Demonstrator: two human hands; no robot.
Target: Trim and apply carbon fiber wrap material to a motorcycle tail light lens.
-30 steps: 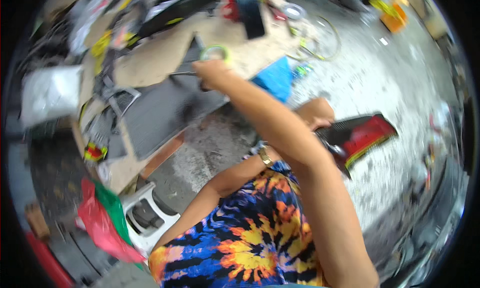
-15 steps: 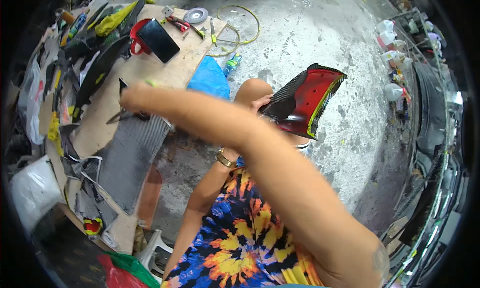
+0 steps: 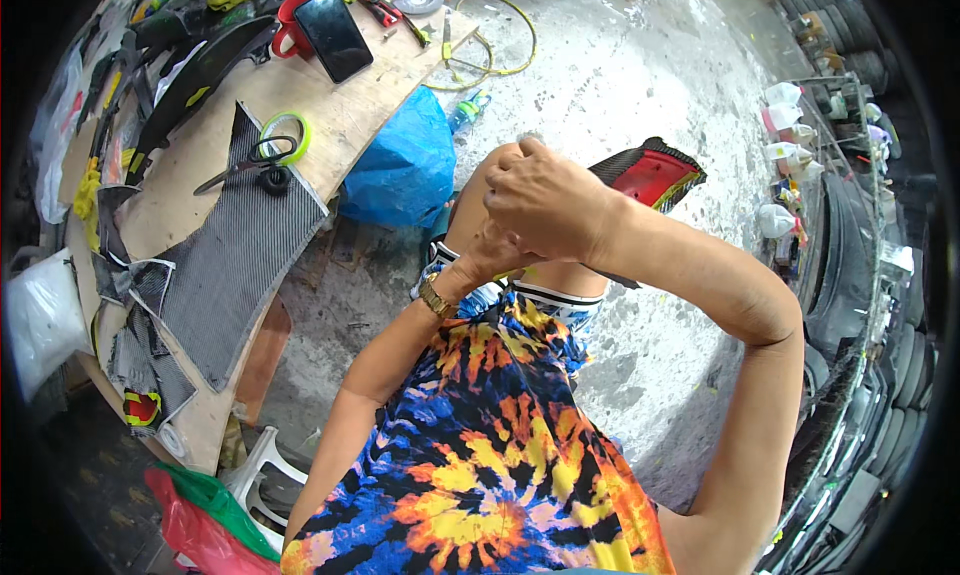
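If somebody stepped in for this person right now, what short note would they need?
Right hand: raised over the knee, fingers curled; whether it grips anything cannot be told.
Left hand: mostly hidden under the right, at the red and black panel.
Panel: rests at the knee, off the bench.
Scissors and green tape roll: untouched on the wooden bench, by the carbon-fibre sheet.
Done and left: unclear.

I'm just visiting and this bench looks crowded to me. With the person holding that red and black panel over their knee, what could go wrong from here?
The red and black panel rests on the knee, mostly hidden behind the right hand and left hand; it might slip onto the concrete floor.

The carbon-weave sheet overhangs the wooden bench and could slide off.

The scissors lie open on that sheet, and a blind reach might meet the blades.
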